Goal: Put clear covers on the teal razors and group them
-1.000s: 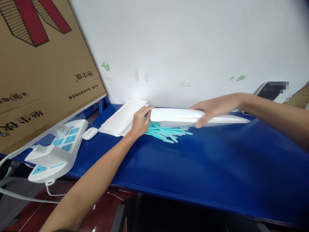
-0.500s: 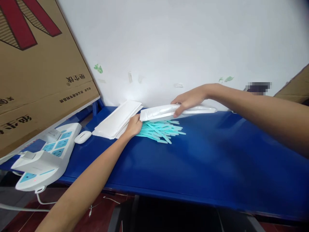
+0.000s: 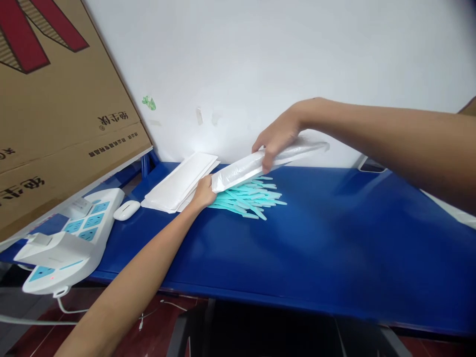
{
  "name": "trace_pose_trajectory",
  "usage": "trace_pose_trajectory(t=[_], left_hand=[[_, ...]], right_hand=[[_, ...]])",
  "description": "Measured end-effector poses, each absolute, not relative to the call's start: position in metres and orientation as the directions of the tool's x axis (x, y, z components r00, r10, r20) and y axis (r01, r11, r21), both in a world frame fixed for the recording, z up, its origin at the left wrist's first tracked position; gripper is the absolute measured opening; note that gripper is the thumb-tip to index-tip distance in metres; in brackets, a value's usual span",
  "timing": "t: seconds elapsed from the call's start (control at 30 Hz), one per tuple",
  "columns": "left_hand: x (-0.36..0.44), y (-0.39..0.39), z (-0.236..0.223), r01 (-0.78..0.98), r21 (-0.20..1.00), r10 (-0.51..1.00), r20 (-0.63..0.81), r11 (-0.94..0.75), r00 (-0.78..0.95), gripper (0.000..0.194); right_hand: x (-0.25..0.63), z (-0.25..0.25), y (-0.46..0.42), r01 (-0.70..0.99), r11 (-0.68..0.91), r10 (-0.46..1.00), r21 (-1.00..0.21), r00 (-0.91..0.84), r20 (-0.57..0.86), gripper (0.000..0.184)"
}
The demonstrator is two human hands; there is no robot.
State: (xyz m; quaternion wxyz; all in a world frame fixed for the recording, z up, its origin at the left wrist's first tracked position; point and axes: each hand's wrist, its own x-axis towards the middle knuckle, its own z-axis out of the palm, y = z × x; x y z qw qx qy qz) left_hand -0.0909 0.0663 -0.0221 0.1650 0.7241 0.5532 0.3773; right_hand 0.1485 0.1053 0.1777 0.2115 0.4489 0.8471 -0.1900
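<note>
My right hand [image 3: 279,138] grips a long white packet with a shiny, clear plastic face [image 3: 238,171] from above, thumb in front and fingers behind. The packet is tilted, its right end raised off the blue table. At its lower left end, my left hand [image 3: 205,192] is closed on the corner; its fingers are mostly hidden. Beneath the packet lies a loose pile of thin teal sticks [image 3: 256,199], their ends fanned out to the right. Flat white packets [image 3: 178,184] are stacked just left of my left hand.
A white power strip [image 3: 84,233] with plugged-in adapters and a small white earbud case [image 3: 127,210] are at the left. A large cardboard box [image 3: 67,109] leans behind them. The blue table [image 3: 316,258] meets a white wall [image 3: 238,64]. A dark-faced device [image 3: 373,165] lies at the back right.
My right hand has lifted the packet's right end up and tilted it. My left hand stays at the left end. The teal sticks and stacked packets look unmoved.
</note>
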Motion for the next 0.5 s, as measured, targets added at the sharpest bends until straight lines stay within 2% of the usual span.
trace_pose_trajectory(t=[0.1, 0.3, 0.5], left_hand=[[-0.09, 0.067, -0.021, 0.676, 0.656, 0.925, 0.366, -0.336, 0.105, 0.039], [-0.086, 0.068, -0.021, 0.679, 0.659, 0.924, 0.374, -0.322, 0.076, 0.044], [-0.085, 0.067, -0.019, 0.713, 0.633, 0.927, 0.37, -0.3, 0.062, 0.043]], right_hand=[[0.147, 0.185, 0.104, 0.879, 0.462, 0.72, -0.116, -0.449, -0.529, 0.05], [0.153, 0.196, 0.097, 0.837, 0.547, 0.69, -0.032, -0.472, -0.549, 0.062], [0.169, 0.197, 0.096, 0.879, 0.464, 0.722, -0.109, -0.447, -0.527, 0.061]])
